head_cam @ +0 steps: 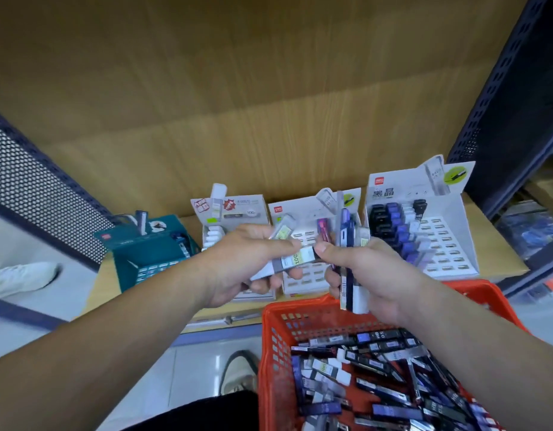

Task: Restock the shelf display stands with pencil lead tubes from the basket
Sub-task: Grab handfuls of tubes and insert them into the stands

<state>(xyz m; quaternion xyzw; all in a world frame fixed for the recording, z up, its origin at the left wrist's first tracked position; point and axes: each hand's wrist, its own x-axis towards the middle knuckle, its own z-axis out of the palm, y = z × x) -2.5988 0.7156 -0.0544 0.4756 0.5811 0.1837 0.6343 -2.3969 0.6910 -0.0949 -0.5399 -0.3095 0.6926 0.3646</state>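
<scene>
My left hand (247, 265) grips two clear lead tubes, one white-capped tube (292, 259) lying across and another (283, 233) above it. My right hand (368, 275) holds a bunch of several tubes (351, 265) upright, and its thumb and finger pinch the end of the white-capped tube. Both hands meet in front of the middle display stand (306, 278). A left stand (230, 213) holds white tubes. The right stand (424, 225) holds rows of black and blue tubes. The red basket (275, 337) below is full of loose tubes (377, 371).
The stands sit on a wooden shelf (502, 262) with a wooden back panel. A teal box (150, 247) stands at the left. Dark perforated shelf uprights (498, 98) frame both sides. My shoe (241, 371) and another shoe (23, 278) are on the tiled floor.
</scene>
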